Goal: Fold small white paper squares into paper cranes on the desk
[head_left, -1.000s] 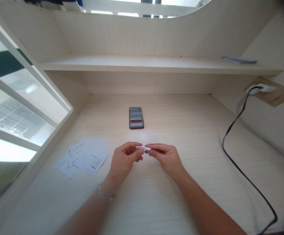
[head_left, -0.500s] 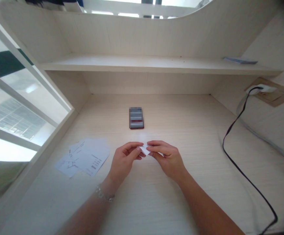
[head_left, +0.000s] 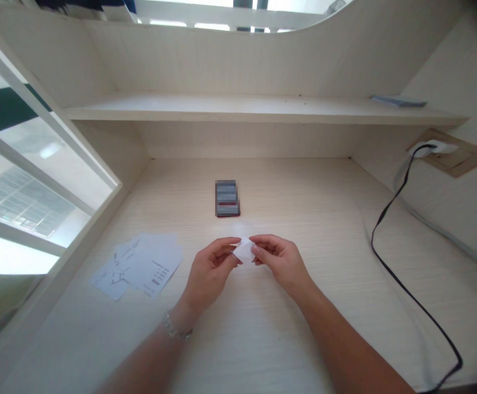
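Together, left hand (head_left: 208, 268) and right hand (head_left: 282, 262) pinching paper (head_left: 245, 250), flat item (head_left: 400, 102) on shelf (head_left: 238, 104)

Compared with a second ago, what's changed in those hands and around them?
The small white paper has turned: it showed as a thin sliver, now a broad face. The right hand has shifted its grip, thumb now on that face; the left hand still holds the other side. The dark rectangular object, loose sheets and black cord stayed put.

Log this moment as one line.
left hand: holding white paper | right hand: holding same paper | printed sheets: at left | dark object: beyond hands
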The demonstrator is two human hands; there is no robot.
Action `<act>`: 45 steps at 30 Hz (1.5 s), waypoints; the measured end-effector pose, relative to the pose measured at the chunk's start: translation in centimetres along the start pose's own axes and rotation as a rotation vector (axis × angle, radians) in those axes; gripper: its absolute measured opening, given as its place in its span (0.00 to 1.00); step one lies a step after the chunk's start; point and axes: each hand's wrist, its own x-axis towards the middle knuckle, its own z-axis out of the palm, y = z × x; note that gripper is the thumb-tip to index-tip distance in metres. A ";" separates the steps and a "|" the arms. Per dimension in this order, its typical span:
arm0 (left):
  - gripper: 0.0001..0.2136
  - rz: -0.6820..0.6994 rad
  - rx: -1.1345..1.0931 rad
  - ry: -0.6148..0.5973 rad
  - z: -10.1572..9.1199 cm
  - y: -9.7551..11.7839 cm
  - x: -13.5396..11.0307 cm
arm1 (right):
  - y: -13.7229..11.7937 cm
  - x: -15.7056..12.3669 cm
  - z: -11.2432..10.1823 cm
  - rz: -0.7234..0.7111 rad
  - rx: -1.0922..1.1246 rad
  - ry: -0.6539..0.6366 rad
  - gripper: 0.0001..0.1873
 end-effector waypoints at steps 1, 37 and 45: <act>0.12 -0.003 0.004 0.001 0.0 0.0 0.0 | -0.1 0.0 0.0 -0.005 -0.006 0.005 0.14; 0.14 0.090 0.150 -0.158 -0.4 -0.5 -0.1 | -0.2 -0.2 0.0 0.063 -0.016 -0.088 0.15; 0.11 0.066 0.174 -0.148 -0.5 -0.5 -0.3 | -0.4 -0.3 0.0 0.106 0.047 -0.145 0.11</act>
